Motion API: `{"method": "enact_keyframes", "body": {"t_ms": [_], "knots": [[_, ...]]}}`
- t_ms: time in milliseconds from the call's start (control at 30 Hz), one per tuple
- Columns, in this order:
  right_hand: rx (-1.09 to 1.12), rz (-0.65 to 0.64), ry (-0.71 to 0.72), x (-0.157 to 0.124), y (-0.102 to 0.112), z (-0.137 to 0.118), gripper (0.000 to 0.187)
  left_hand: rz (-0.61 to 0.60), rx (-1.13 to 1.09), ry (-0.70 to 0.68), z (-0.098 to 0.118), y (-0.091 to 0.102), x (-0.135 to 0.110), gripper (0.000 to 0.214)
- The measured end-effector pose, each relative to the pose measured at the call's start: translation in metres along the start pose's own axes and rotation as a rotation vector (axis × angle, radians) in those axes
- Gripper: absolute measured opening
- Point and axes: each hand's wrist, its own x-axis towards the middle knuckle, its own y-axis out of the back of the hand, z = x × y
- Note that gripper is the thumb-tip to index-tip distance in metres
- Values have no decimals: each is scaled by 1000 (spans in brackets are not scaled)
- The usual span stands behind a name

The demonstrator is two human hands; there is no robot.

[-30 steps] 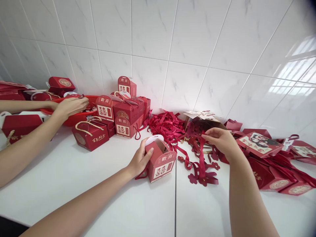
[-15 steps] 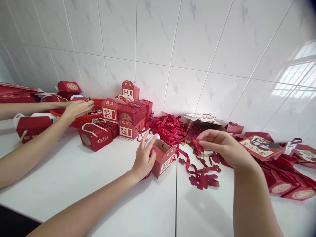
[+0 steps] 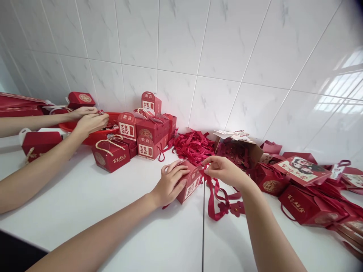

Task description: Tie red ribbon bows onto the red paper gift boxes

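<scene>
A small red gift box [image 3: 189, 185] with a white label and Chinese characters stands on the white table in front of me. My left hand [image 3: 171, 185] lies over it, fingers across the folded top flaps and thumb against the near side. At the box's upper right end, my right hand [image 3: 222, 170] pinches a red ribbon [image 3: 211, 189] between thumb and fingers. Just below that hand, ribbon loops and dark red flower-shaped pieces [image 3: 230, 207] lie on the table.
Behind the box is a heap of red ribbons [image 3: 194, 147], beside an open carton [image 3: 255, 153] of red pieces. Stacked red boxes [image 3: 153, 130] stand back left; more boxes [image 3: 309, 206] crowd the right. At left, another person's hands [image 3: 92, 122] work over a red basin [image 3: 93, 139].
My right hand has moved left and down to the box's end. The box's top, open before, is folded over under my left hand. The other person's hands have shifted slightly.
</scene>
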Motion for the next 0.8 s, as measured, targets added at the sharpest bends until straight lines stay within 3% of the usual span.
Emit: {"method": "enact_keyframes", "body": {"t_ms": [267, 800], "knots": [[39, 32, -31, 4, -6, 3, 35, 55, -75, 8, -3, -6, -2, 36], [108, 23, -66, 7, -15, 0, 25, 94, 34, 22, 0, -8, -4, 37]]}}
